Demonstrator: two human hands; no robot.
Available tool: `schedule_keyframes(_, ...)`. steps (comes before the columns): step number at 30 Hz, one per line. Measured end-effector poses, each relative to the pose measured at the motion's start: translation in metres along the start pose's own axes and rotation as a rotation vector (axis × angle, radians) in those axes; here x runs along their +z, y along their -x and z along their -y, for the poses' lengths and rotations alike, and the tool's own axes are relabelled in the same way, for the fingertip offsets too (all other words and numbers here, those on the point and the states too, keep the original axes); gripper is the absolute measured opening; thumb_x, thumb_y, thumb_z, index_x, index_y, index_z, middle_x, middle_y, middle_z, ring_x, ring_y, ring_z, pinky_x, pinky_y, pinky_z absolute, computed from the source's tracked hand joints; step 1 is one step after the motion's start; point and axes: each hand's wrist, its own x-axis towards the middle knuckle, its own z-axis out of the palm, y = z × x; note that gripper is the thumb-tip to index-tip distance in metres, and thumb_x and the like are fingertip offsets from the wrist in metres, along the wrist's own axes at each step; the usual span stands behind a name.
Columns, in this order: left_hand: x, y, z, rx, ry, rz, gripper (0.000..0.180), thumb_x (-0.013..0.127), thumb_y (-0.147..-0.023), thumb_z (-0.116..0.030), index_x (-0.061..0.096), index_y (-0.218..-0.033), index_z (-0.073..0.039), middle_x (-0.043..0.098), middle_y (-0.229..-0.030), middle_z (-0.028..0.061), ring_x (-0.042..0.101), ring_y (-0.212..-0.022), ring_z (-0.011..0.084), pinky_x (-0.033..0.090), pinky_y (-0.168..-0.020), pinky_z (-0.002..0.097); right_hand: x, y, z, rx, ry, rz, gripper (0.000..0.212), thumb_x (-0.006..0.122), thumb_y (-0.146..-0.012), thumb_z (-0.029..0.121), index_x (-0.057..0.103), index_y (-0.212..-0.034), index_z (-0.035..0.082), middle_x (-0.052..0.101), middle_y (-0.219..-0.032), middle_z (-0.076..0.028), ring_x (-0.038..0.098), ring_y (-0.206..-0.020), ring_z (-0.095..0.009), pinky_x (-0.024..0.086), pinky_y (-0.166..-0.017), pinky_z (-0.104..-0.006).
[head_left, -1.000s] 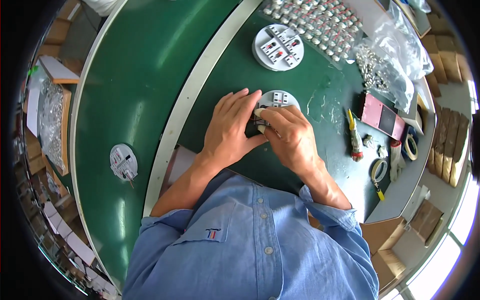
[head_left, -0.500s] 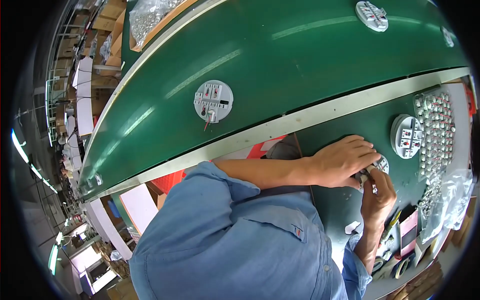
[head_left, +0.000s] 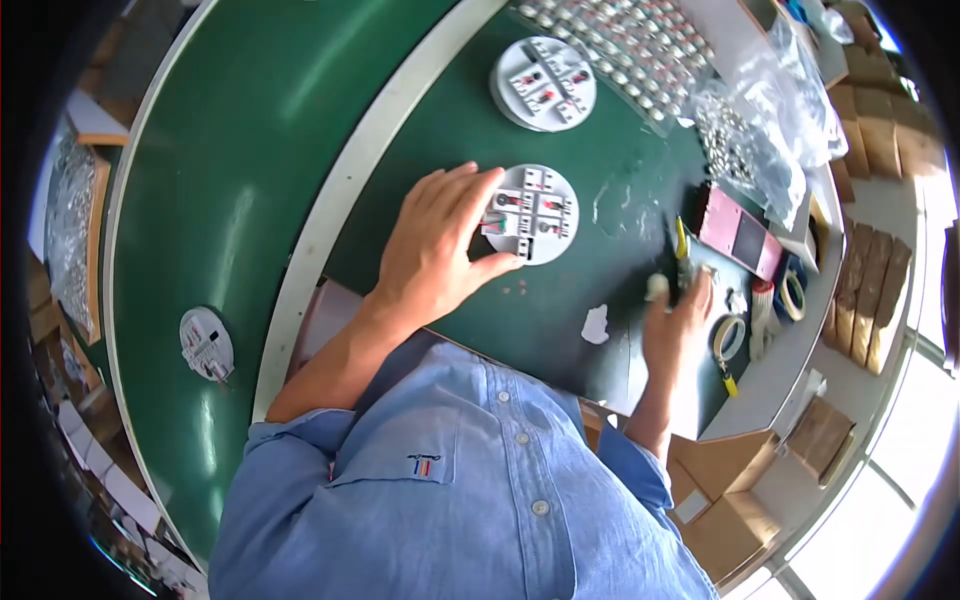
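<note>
Left hand: the left hand (head_left: 435,250) lies flat, fingers spread, its fingertips on the near-left edge of the round white assembly (head_left: 530,213); it presses on it rather than gripping.
Right hand: the right hand (head_left: 678,322) is well apart from the left, out at the person's right, its fingers curled about the yellow-handled tool (head_left: 684,250); whether they are clamped on it or only touching, I cannot tell.
Assembly: the disc sits on the green mat (head_left: 560,300), carrying white blocks with small red and dark parts on its top face.
Step in hand: by my reading, steadying the disc with 1 hand while the other fetches the tool.
Next move calls for: judging from this, a firm hold on the tool's handle, its tip carried across to the disc's top face, and the left fingers kept off the spot to be worked.
Nearby: 1 more disc (head_left: 543,82) of the same kind lies farther off; a 3rd small disc (head_left: 206,343) rests on the green belt (head_left: 230,180) to the left.
Farther out: rows of small silver parts (head_left: 625,35), a clear bag of metal pieces (head_left: 745,150), a pink box (head_left: 738,232) and tape rolls (head_left: 728,338) flank the right hand.
</note>
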Motion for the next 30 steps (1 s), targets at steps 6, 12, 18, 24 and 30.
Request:
schedule_keyframes(6,0.004,0.005,-0.001,0.007,-0.058,-0.005,0.086,0.092,-0.076,-0.023,0.054,-0.149,-0.001,0.064,-0.140,0.0164,0.059,-0.134,0.0347,0.040,-0.120,0.0489,-0.030,0.010,-0.027,0.137,0.056,0.407,0.059,0.062,-0.093,0.000,0.054,-0.151,0.004,0.069,-0.134,-0.020,0.068,-0.114,-0.035,0.049,-0.108,-0.0413)
schedule_keyframes(12,0.002,0.004,-0.002,0.015,-0.079,-0.020,0.083,0.090,-0.077,-0.023,0.054,-0.148,-0.001,0.064,-0.139,0.0150,0.058,-0.135,0.0341,0.040,-0.121,0.0488,-0.051,-0.016,0.004,0.518,-0.946,0.301,0.052,0.066,-0.093,0.000,0.057,-0.143,0.004,0.070,-0.131,-0.020,0.069,-0.113,-0.031,0.055,-0.101,-0.0417)
schedule_keyframes(18,0.004,0.005,0.002,0.023,-0.064,-0.028,0.084,0.090,-0.075,-0.022,0.055,-0.149,-0.003,0.064,-0.142,0.0125,0.057,-0.137,0.0339,0.040,-0.121,0.0479,-0.030,-0.041,0.132,0.198,-1.153,0.692,0.044,0.081,-0.085,-0.004,0.066,-0.127,0.002,0.075,-0.117,-0.013,0.071,-0.091,-0.021,0.060,-0.080,-0.0340)
schedule_keyframes(24,0.001,0.005,0.005,-0.023,0.002,-0.020,0.086,0.090,-0.073,-0.019,0.055,-0.150,-0.003,0.064,-0.142,0.0130,0.057,-0.138,0.0337,0.040,-0.122,0.0477,-0.005,-0.048,0.165,-0.204,-0.876,0.790,0.043,0.082,-0.078,-0.006,0.072,-0.118,0.003,0.079,-0.107,-0.013,0.074,-0.086,-0.025,0.060,-0.077,-0.0326)
schedule_keyframes(30,-0.001,0.004,0.009,-0.084,0.023,0.023,0.089,0.089,-0.071,-0.017,0.053,-0.150,-0.001,0.064,-0.141,0.0153,0.057,-0.137,0.0334,0.041,-0.121,0.0477,-0.001,-0.054,0.173,-0.307,-0.777,0.834,0.046,0.082,-0.076,-0.006,0.072,-0.121,0.004,0.079,-0.110,-0.014,0.075,-0.086,-0.026,0.060,-0.077,-0.0328)
